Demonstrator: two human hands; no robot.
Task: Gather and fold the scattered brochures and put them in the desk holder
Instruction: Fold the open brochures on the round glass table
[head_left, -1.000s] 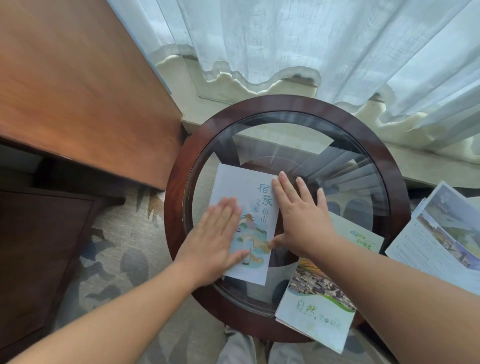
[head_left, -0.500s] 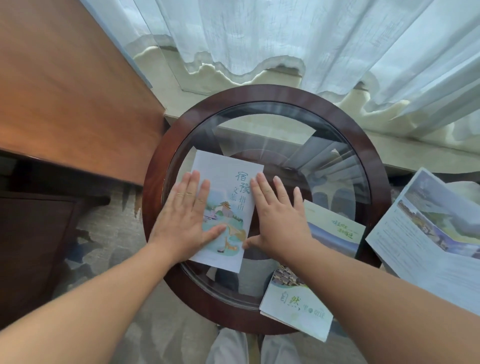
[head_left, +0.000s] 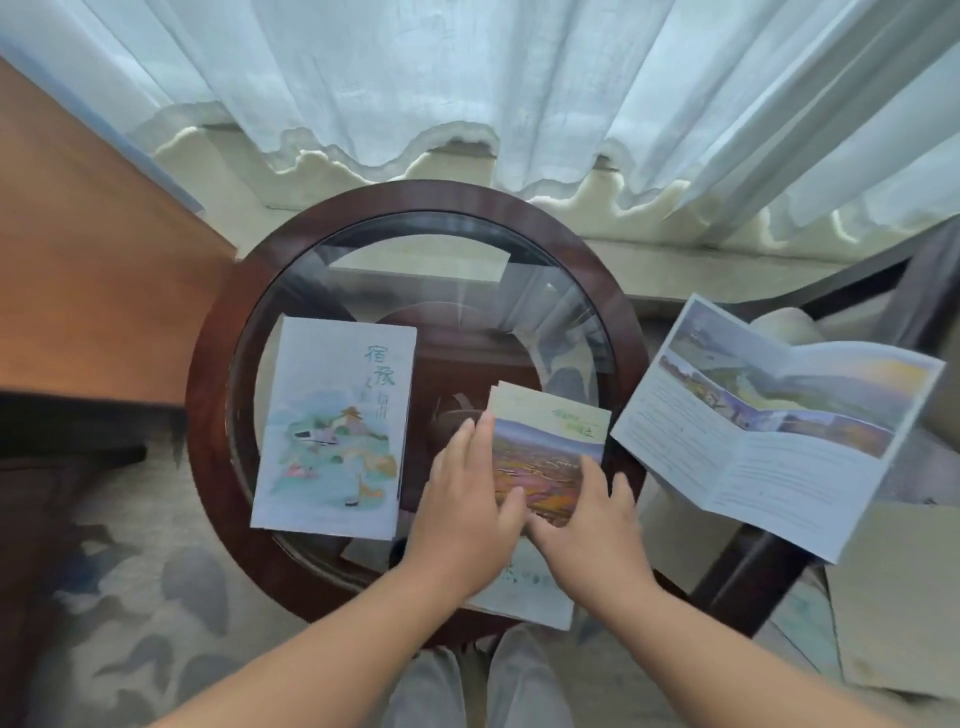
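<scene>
A small brochure (head_left: 550, 447) is pressed flat on the table (head_left: 208, 364) by both hands. The left hand (head_left: 465, 519) is laid along its left edge with the fingers straight. The right hand (head_left: 592, 535) is rested on its near right corner, with the fingers loose and flat. Nothing is gripped by either hand.

The small brochure is made of thin paper, so it is judged to be light and bendy. It may slide on the glass. It could be creased or torn if it is pulled hard. It is best pinched at a side edge near the middle, once it is slid to the rim so a thumb fits under.

Its long side is pointed away from the hands, toward the curtain (head_left: 519, 78), and tipped a little to the right. The title is seen at the far end.

A bigger folded brochure (head_left: 332, 426) is laid flat to the left of the left hand, apart from it. An open brochure (head_left: 779, 436) is spread out to the right of the right hand, off the table. One more brochure (head_left: 524, 592) is partly hidden under the wrists. The holder is not seen.
</scene>
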